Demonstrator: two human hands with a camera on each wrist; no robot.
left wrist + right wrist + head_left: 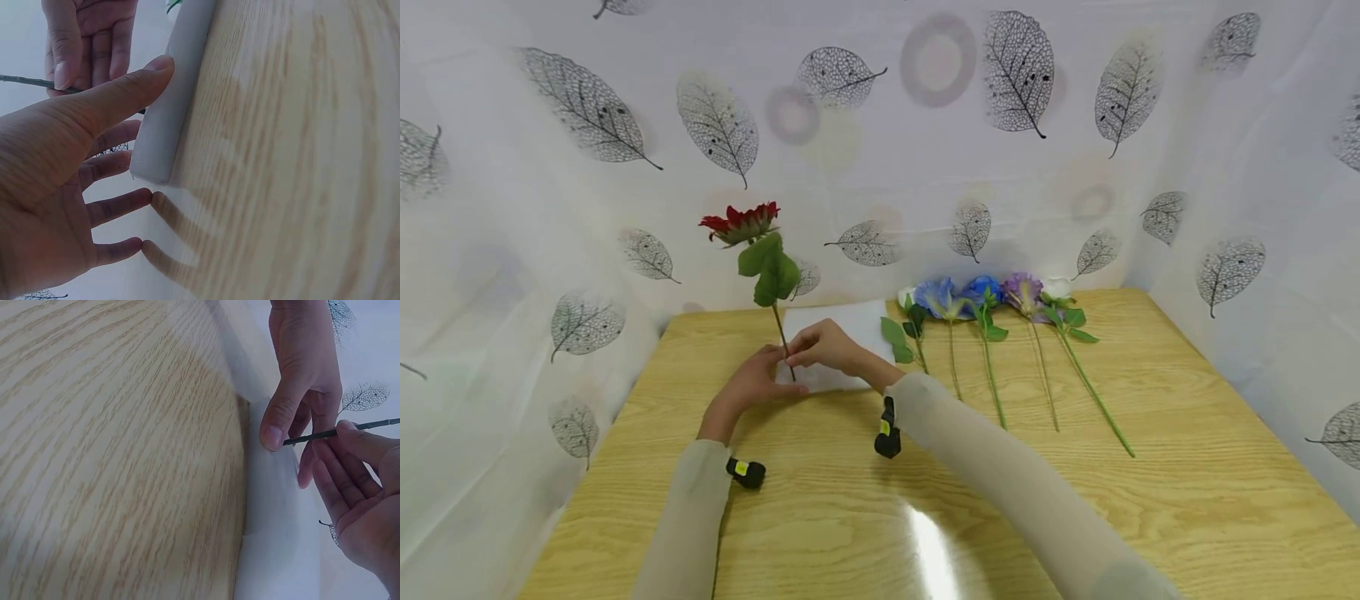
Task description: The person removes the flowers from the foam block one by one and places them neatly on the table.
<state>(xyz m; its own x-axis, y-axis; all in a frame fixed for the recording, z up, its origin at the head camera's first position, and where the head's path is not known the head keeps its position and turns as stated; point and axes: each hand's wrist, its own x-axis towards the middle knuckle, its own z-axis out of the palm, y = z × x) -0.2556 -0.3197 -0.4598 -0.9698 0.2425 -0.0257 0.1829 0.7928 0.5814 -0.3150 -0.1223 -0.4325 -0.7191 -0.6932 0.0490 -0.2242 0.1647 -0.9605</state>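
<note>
A red artificial flower (742, 225) with green leaves stands nearly upright, tilted left, at the back left. My right hand (829, 347) pinches its thin stem (325, 434) low down between thumb and fingers. Beneath is a flat white block (857, 323) lying on the table; whether the stem's tip touches it I cannot tell. My left hand (754, 383) is at the block's left end, its fingers spread and fairly straight. In the left wrist view the left thumb (134, 90) lies across the block near the stem's end.
Right of the block several artificial flowers lie in a row on the wooden table (820, 517): a blue flower (942, 298), a darker blue one (985, 290), a purple one (1024, 292) and a white one (1057, 288). A leaf-patterned curtain (910, 183) encloses the table.
</note>
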